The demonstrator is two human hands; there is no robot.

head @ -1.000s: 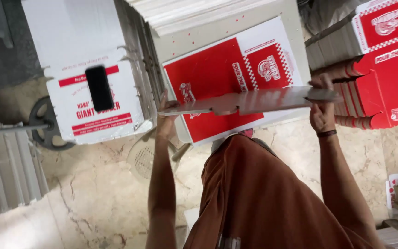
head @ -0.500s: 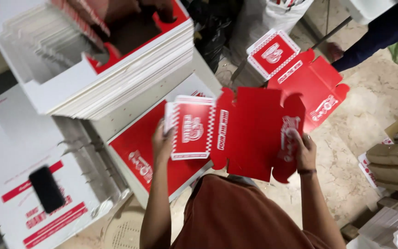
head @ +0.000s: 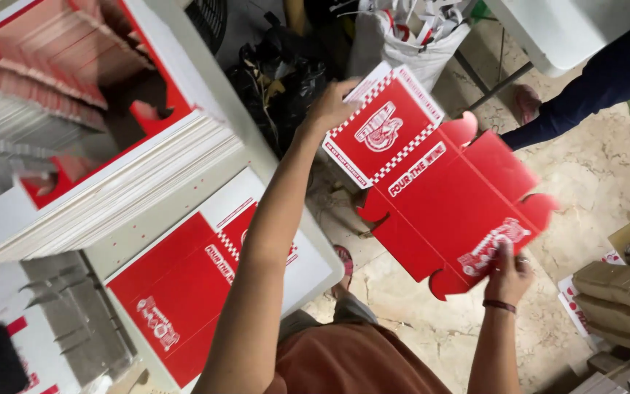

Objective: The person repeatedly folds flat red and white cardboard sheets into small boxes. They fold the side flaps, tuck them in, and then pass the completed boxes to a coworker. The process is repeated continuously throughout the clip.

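You have swung the red box blank (head: 439, 197) out flat, off the table (head: 286, 175); left hand (head: 329, 106) grips its checkered flap, right hand (head: 508, 273) pinches the near edge, keeping the sheet taut.

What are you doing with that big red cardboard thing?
A person holds a flat red cardboard box blank in the air with both hands. The left hand grips its checkered end flap, the right hand its far edge. More red blanks lie on the white table, beside a tall stack of blanks.
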